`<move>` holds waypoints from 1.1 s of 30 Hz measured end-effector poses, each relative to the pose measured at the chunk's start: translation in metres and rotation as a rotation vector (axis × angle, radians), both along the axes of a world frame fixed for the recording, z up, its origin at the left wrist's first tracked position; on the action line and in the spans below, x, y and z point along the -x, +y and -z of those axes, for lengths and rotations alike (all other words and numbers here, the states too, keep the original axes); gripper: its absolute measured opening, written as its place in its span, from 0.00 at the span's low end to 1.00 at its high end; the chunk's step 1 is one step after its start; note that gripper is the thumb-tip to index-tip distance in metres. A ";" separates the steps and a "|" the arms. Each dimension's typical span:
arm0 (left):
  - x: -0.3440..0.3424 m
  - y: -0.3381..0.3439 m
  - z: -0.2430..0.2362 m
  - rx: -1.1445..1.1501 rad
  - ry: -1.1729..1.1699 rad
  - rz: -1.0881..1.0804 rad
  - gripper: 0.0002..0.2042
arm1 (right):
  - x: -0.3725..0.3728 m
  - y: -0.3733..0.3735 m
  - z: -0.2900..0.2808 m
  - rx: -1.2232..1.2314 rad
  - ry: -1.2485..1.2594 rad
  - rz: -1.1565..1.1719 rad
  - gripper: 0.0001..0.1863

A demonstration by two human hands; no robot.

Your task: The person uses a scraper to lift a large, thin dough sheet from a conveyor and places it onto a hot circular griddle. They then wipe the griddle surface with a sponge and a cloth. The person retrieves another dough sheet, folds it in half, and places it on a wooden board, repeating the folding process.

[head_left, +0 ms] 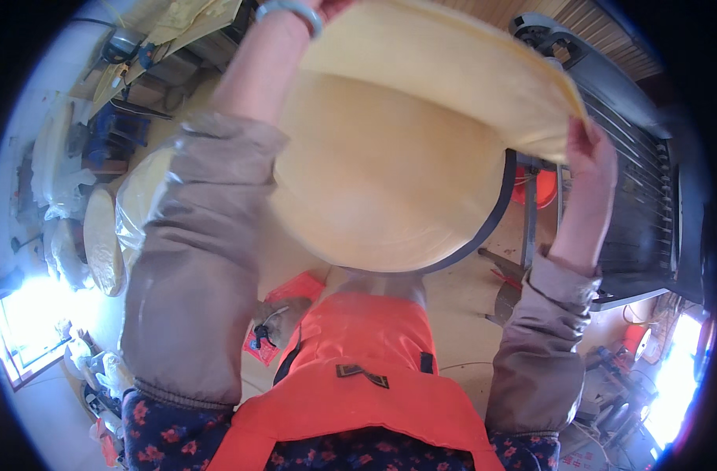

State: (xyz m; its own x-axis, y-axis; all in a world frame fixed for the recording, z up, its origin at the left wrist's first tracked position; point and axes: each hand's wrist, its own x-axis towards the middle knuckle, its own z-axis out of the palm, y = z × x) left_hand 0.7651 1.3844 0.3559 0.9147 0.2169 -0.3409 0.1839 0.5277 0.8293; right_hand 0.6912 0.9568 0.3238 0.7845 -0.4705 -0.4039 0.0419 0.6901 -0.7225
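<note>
A large, thin, pale yellow round sheet [421, 47], like a thin pancake, is raised at the far side by both my hands. My right hand [590, 147] pinches its right edge. At the top of the picture my left hand [332, 9] is at its left edge; most of that hand is cut off, and a pale bracelet circles the wrist. Below the raised sheet lies a stack of like yellow pancakes [390, 180] on a round dark-rimmed stand [484, 235], in front of my red apron [358, 337].
At right stands a machine with a dark slatted bed [629, 188]. A red bucket [535, 187] sits beneath it. To the left are plastic-wrapped yellow rounds [142, 196] and another round pack [103, 239]. A red bag [296, 287] lies near my apron.
</note>
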 end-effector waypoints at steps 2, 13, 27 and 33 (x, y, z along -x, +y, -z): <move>-0.014 0.011 -0.043 0.046 -0.114 -0.032 0.02 | -0.006 0.011 -0.049 0.084 -0.168 0.047 0.10; 0.188 0.084 0.043 -0.178 -0.447 -0.148 0.16 | 0.192 0.105 0.007 0.341 -0.175 -0.030 0.23; 0.237 0.149 0.407 -0.417 0.362 -0.051 0.25 | 0.243 0.150 0.364 -0.086 0.561 -0.461 0.11; 0.218 0.145 0.403 -0.797 0.526 -0.238 0.27 | 0.242 0.163 0.365 -0.099 0.620 -0.501 0.11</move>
State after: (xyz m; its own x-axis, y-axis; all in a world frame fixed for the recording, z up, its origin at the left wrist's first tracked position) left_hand 0.5469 1.5299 -0.0472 0.5908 0.7191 -0.3659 0.5928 -0.0793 0.8014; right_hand 0.4490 1.1194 -0.0416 0.5121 -0.0607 -0.8568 -0.6787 0.5828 -0.4469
